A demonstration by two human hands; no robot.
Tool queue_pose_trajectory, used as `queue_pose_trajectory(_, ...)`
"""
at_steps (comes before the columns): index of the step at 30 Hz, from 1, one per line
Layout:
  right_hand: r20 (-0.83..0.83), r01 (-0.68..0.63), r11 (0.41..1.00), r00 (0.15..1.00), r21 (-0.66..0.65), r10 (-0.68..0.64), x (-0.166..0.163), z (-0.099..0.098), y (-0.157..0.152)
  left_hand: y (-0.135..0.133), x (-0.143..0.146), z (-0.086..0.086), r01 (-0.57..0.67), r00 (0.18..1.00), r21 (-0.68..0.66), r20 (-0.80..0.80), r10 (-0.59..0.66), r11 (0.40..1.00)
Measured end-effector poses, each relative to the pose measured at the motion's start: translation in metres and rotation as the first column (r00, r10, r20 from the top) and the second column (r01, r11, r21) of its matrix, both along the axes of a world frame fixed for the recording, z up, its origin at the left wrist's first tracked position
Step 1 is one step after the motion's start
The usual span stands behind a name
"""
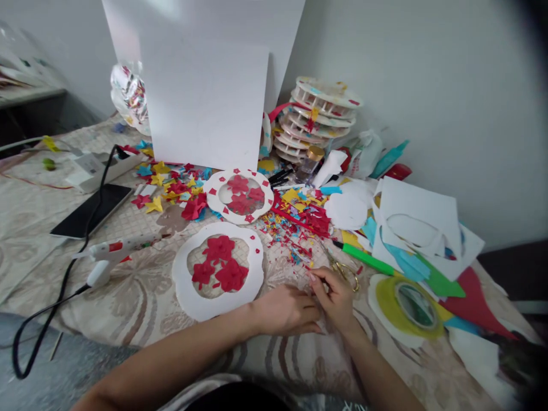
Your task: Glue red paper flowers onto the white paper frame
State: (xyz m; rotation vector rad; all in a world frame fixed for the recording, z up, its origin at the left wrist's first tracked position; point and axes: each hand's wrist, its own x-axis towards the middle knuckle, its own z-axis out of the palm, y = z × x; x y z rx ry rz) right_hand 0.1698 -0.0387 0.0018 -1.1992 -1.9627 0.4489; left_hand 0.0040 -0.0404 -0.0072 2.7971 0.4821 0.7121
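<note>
My left hand (286,311) rests on the patterned tablecloth, fingers curled together toward my right hand. My right hand (335,295) meets it with fingers pinched; what they hold is too small to make out. Just left of my hands lies a white flower-shaped paper frame (184,285) with red paper flowers (220,264) inside. A second, round white frame (212,191) with red flowers lies farther back. Gold-handled scissors (345,269) lie right beside my right hand, amid a scatter of red, yellow and blue paper scraps (295,225).
A white glue gun (113,254) with a black cord lies at the left, near a black tablet (92,210). A white board (205,103) stands at the back. Stacked paper frames (319,117), white cut sheets (422,220), a green marker (368,260) and a yellow tape roll (411,305) lie right.
</note>
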Motion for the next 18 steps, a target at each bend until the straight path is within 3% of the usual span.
queue_pose_trajectory(13,-0.019,-0.032,0.999,0.999,-0.004,0.032,-0.0005,0.0053,-0.0014,-0.002,0.0014,-0.0018,-0.004,0.998,-0.011,-0.066,0.004,1.0)
queue_pose_trajectory(18,-0.032,-0.014,1.0,0.999,-0.014,0.014,0.0003,0.0049,-0.0016,-0.0008,-0.001,-0.0023,-0.005,1.0,-0.017,-0.011,0.005,1.0)
